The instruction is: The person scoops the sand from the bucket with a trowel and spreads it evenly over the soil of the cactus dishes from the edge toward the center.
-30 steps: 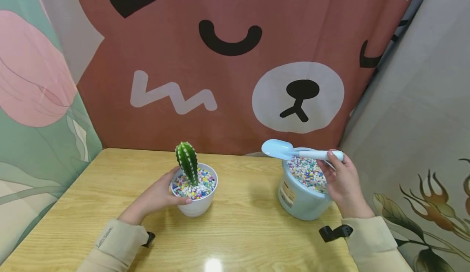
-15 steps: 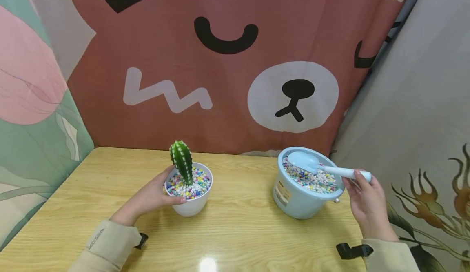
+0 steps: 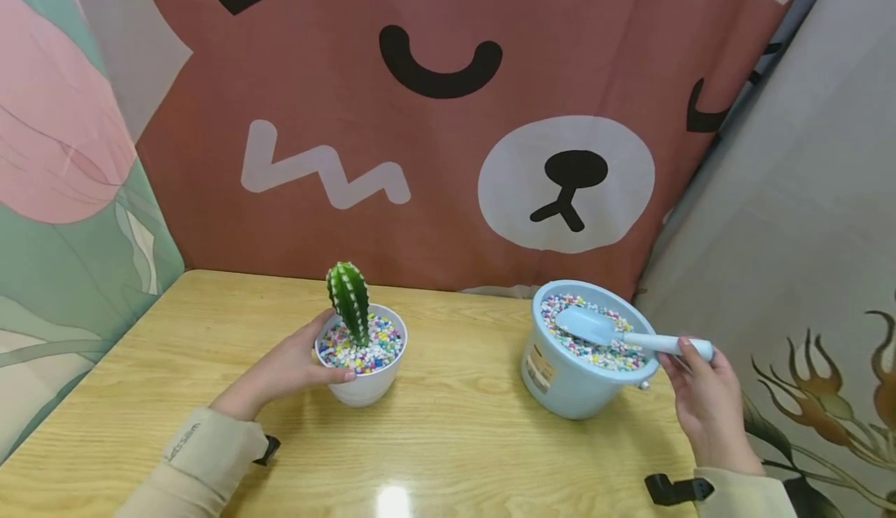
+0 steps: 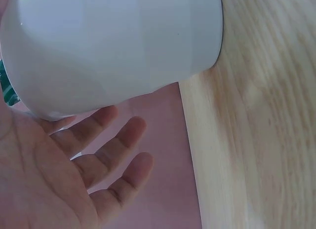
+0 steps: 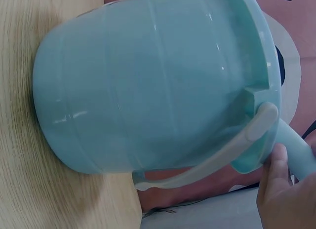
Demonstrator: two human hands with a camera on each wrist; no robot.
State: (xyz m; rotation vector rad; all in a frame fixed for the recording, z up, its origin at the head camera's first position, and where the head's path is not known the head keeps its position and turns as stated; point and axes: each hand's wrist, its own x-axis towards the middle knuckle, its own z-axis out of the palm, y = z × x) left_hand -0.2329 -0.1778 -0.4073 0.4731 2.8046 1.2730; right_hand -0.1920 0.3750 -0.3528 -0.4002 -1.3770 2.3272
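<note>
A small cactus [image 3: 348, 304] stands in a white flowerpot [image 3: 364, 388] filled with multicoloured pebbles [image 3: 374, 351]. My left hand [image 3: 287, 366] holds the pot from its left side, with the thumb along the near rim; in the left wrist view, several fingers reach past the pot [image 4: 133, 41]. To the right is a light blue bucket [image 3: 570, 393] of similar pebbles [image 3: 619, 356]. With my right hand [image 3: 714, 401] I grip the handle of a light blue trowel [image 3: 588, 325], its blade over the pebbles inside the rim. Whether the blade holds pebbles is hard to tell.
Both containers stand on a wooden table [image 3: 448, 440]. Behind it hangs a reddish cloth [image 3: 434, 246] with a bear face. A pale curtain [image 3: 791, 230] borders the right side. The bucket's white carrying handle [image 5: 217, 162] hangs down near my right hand.
The trowel has moved right and down, from above the bucket's left edge to the pebbles inside, its blade shifting slightly in the last half second. The left hand stays at the pot.
</note>
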